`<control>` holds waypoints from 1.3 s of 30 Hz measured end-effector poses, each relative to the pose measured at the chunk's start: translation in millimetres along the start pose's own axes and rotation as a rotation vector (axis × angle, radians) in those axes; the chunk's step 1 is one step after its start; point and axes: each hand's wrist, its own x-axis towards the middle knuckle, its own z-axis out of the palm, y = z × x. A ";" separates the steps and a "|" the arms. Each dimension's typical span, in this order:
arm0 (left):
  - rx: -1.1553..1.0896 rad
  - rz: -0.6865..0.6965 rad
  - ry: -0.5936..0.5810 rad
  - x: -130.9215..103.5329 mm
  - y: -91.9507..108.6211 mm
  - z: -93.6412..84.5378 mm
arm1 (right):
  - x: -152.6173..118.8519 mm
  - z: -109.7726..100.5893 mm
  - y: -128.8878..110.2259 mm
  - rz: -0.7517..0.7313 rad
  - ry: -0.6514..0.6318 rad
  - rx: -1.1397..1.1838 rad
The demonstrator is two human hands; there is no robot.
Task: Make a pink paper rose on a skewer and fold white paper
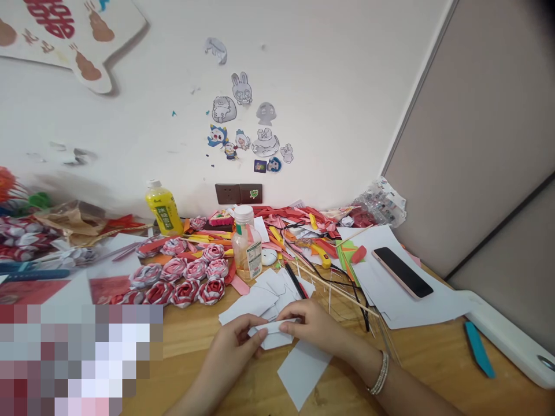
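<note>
I have the left hand (pixel 236 344) and right hand (pixel 314 327) over the tabletop (pixel 186 341), the fingers of both pinching a folded white paper (pixel 272 327) from its 2 ends. I see it just in front of a pile of white sheets (pixel 247 307); 1 loose sheet (pixel 306 370) lies nearer the camera. Behind the pile stands a bottle (pixel 248 251); paper roses (pixel 186 292) sit to my left, and 1 phone (pixel 403 272) rests to my right.

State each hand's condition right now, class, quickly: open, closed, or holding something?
Left hand: closed, pinching the folded white paper.
Right hand: closed, pinching the same paper.
</note>
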 end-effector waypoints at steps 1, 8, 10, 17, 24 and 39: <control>0.004 -0.007 0.004 0.6 0.2 -0.1 | 0.0 0.0 0.4 0.008 0.002 0.011; 0.013 -0.035 0.017 1.7 -1.7 -0.6 | 0.3 2.1 0.6 0.029 0.035 0.023; 0.005 -0.042 0.017 1.3 -2.9 -0.2 | 0.5 2.7 0.1 0.024 0.034 0.018; -0.024 -0.013 0.011 -2.2 -3.9 1.8 | -0.3 4.2 0.6 0.016 0.047 -0.006; -0.027 0.001 -0.020 -2.3 -3.7 6.1 | -0.4 9.8 -1.6 -0.026 0.002 -0.069; -0.041 -0.016 -0.083 -2.0 -4.8 -3.0 | -2.2 -12.4 -3.7 -0.001 -0.148 -0.043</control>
